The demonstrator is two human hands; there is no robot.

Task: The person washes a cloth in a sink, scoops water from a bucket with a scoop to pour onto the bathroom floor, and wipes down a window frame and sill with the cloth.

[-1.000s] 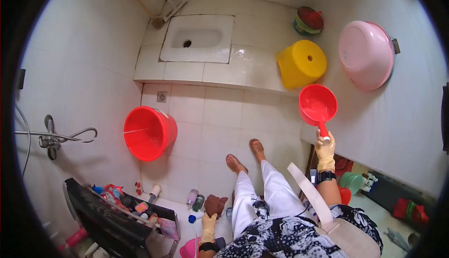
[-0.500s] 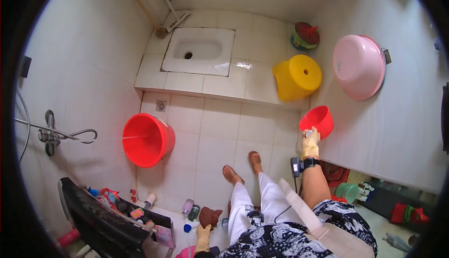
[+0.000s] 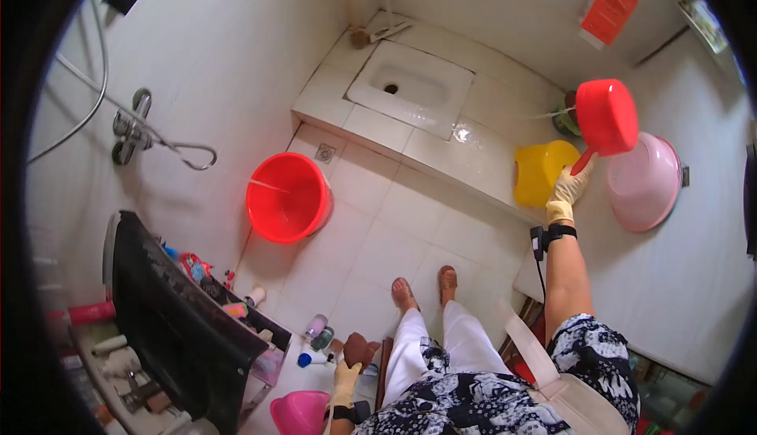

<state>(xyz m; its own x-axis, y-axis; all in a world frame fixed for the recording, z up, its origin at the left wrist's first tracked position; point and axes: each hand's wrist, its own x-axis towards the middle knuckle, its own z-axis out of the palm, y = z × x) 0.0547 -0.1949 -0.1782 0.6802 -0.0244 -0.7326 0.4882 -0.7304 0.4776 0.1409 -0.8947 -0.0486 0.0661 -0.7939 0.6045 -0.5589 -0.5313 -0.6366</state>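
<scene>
My right hand (image 3: 569, 186), in a pale yellow rubber glove, is closed round the handle of a red plastic water dipper (image 3: 607, 116). The dipper is tilted over the raised step at the far right, and a thin streak of water leaves it toward the left. Beyond lies the white squat toilet (image 3: 422, 84), with wet, shining tiles beside it. Low in the view, my gloved left hand (image 3: 344, 380) grips a bunched brown cloth (image 3: 359, 351); some of its fingers are hidden.
A red bucket (image 3: 290, 198) stands on the tiled floor. A yellow stool (image 3: 544, 171) is on the step, near a pink basin (image 3: 645, 183) hung on the wall. Bottles (image 3: 317, 329) and a pink basin lie by my left hand, beside a black shelf (image 3: 173, 317).
My right hand has lifted the dipper up and forward, tipping it so water comes out. My view has turned and shifted. The left hand still holds the brown cloth.
</scene>
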